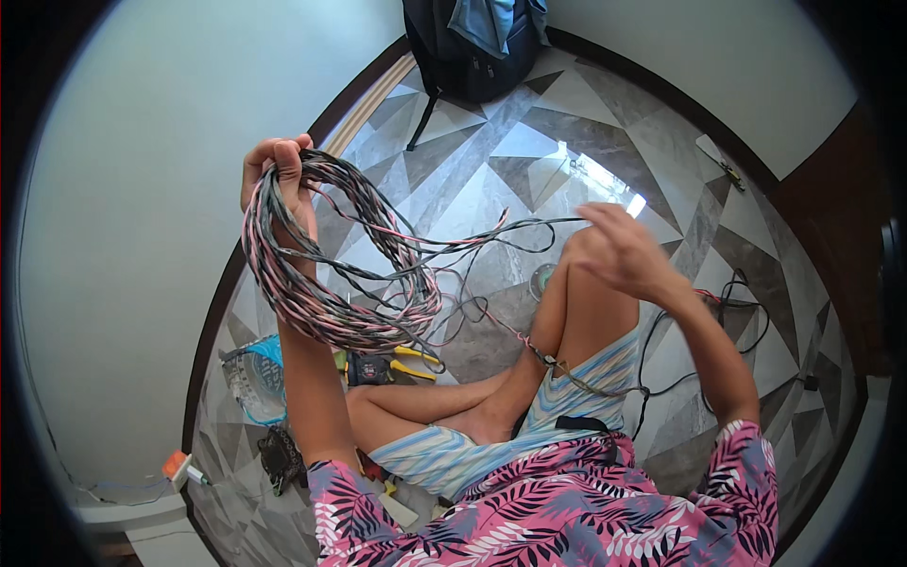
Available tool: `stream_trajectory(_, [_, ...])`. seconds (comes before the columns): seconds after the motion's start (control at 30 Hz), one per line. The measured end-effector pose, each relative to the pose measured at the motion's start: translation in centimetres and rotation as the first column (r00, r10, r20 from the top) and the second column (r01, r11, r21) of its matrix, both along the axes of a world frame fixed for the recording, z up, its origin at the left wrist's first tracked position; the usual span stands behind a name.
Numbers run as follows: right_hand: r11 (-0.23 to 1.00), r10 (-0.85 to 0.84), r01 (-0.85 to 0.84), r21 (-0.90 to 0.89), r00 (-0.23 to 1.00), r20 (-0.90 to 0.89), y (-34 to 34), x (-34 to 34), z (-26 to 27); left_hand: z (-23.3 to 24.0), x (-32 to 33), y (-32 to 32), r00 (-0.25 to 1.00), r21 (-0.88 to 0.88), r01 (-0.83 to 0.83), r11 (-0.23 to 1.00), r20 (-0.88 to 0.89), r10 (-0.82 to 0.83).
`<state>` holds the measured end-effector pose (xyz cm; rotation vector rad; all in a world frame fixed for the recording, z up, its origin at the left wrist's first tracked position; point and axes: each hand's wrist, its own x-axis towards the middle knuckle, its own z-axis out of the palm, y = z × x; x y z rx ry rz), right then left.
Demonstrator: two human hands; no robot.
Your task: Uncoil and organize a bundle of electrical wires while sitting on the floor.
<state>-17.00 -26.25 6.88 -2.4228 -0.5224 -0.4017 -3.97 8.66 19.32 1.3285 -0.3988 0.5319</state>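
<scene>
My left hand (280, 173), raised at the left, grips the top of a large loose coil of twisted black and pink electrical wire (312, 308). The coil hangs around my forearm, above the floor and my folded leg. A few strands (489, 237) run from it to the right, one forming a small loop. They reach the fingertips of my right hand (620, 248), which pinches a strand above my raised knee and is slightly blurred. Thinner wire (524, 340) trails below the coil toward my shin, where a knotted dark cord (588, 386) crosses my shorts.
Yellow-handled pliers or cutters (411, 363) lie beneath the coil, beside a plastic bag (258, 375) and a black mesh item (280, 457). Dark cable (751, 340) sprawls at right. A backpack (482, 67) stands in the corner; an orange plug (176, 464) sits by the left wall.
</scene>
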Motion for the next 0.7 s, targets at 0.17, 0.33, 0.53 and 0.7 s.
stream_trajectory(0.17, [0.908, 0.221, -0.123, 0.400, 0.953, -0.209, -0.2, 5.7, -2.0, 1.7, -0.5, 1.5, 0.990, 0.198, -0.142, 0.970, 0.029, 0.139])
stream_trajectory(0.33, [0.906, -0.324, 0.279, 0.319, 0.941, 0.095, -8.3, 9.5, 4.8, 2.9, 1.1, 4.4, 0.786, 0.637, -0.608, 0.474, 0.569, 0.242])
stream_trajectory(0.53, [0.885, -0.443, 0.405, 0.228, 0.884, 0.152, -14.4, 10.9, 4.8, 4.0, 6.4, -0.2, 0.640, 0.633, -0.768, 0.093, 0.753, 0.152])
stream_trajectory(0.7, [0.902, -0.388, 0.346, 0.257, 0.911, 0.137, -5.2, 4.7, 3.5, 7.0, 6.7, 0.3, 0.976, 0.758, 0.001, 0.652, 0.141, -0.166])
